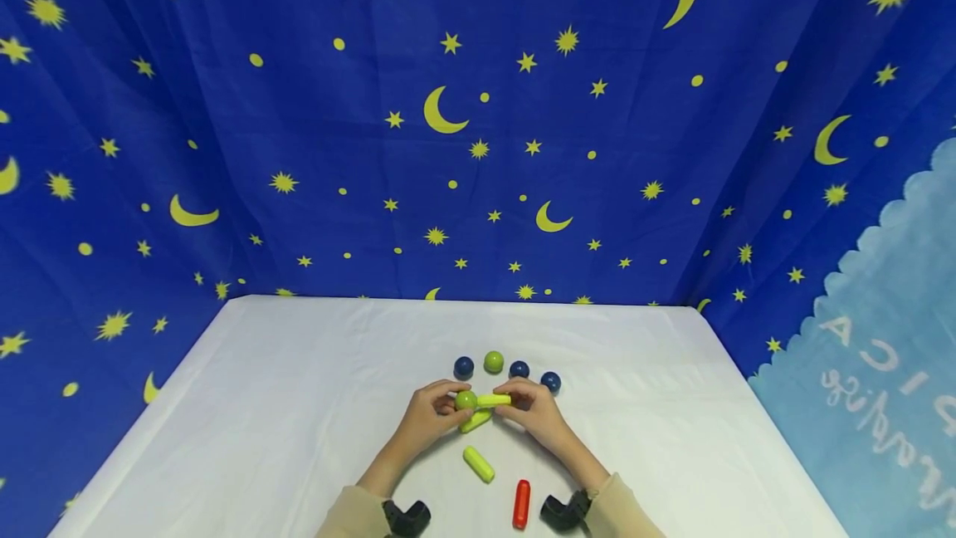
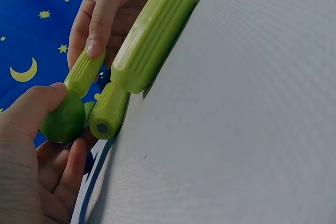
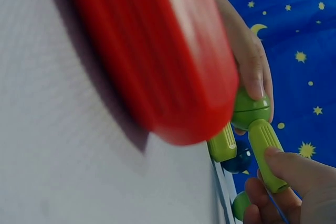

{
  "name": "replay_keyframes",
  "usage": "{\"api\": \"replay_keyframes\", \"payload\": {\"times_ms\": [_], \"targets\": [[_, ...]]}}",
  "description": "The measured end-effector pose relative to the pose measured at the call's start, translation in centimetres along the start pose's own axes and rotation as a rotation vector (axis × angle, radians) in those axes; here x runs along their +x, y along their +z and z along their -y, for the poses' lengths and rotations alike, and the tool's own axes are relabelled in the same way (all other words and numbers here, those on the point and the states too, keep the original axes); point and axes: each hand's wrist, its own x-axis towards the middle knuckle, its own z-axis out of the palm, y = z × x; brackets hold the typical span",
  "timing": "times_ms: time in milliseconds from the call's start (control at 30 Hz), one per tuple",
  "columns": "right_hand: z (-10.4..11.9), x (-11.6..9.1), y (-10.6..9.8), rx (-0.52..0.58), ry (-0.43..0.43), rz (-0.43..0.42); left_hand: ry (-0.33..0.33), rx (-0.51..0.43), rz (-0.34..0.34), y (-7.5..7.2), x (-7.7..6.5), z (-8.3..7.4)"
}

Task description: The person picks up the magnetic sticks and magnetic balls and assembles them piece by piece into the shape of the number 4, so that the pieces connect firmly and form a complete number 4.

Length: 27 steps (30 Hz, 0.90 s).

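Observation:
My left hand (image 1: pixel 429 415) pinches a green ball (image 1: pixel 466 400) between thumb and fingers. A yellow-green ribbed stick (image 1: pixel 493 399) is gripped at its far end by my right hand (image 1: pixel 534 410). In the right wrist view the near end of this stick (image 3: pixel 266 153) meets the ball (image 3: pixel 252 111). Just below them a second yellow-green stick (image 1: pixel 475 421) lies on the table, its round metallic-looking end (image 2: pixel 102 128) showing in the left wrist view. Whether it touches the left fingers, I cannot tell.
Beyond the hands sit dark blue balls (image 1: pixel 464 368) and another green ball (image 1: pixel 494 362). Nearer me lie a third yellow-green stick (image 1: pixel 479 465) and a red stick (image 1: pixel 521 505). A white cloth covers the table (image 1: pixel 314 405); a blue starry curtain (image 1: pixel 478 123) hangs behind.

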Motion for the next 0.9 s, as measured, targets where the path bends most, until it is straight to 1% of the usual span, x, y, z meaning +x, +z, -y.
{"api": "replay_keyframes", "payload": {"times_ms": [67, 167, 367, 467, 533, 633, 700, 800, 900], "targets": [[0.1, 0.0, -0.1, -0.003, 0.008, -0.008, 0.001, -0.019, -0.002, -0.1, 0.0, 0.0], [0.2, 0.0, -0.2, -0.015, 0.016, -0.028, 0.004, -0.020, -0.004, -0.1, 0.0, 0.0], [0.8, -0.1, -0.4, -0.034, 0.043, -0.098, 0.026, -0.031, -0.014, 0.0, 0.2, 0.1], [1.0, -0.1, -0.4, -0.048, 0.045, -0.119, 0.023, -0.033, -0.010, -0.1, 0.2, -0.3], [1.0, -0.2, -0.4, -0.054, 0.036, -0.132, 0.016, -0.038, -0.004, -0.2, 0.0, -1.0], [0.9, -0.2, -0.4, -0.062, -0.003, -0.170, -0.002, -0.053, 0.005, -0.5, -0.2, -2.2], [0.7, -0.1, -0.4, -0.065, -0.046, -0.212, 0.005, -0.064, 0.009, -0.7, -0.3, -2.9], [0.5, 0.0, -0.5, -0.058, -0.106, -0.288, 0.020, -0.069, 0.006, -0.9, -0.4, -3.3], [0.4, 0.2, -0.7, -0.053, -0.127, -0.377, 0.030, -0.073, 0.002, -0.9, -0.5, -3.3]]}}
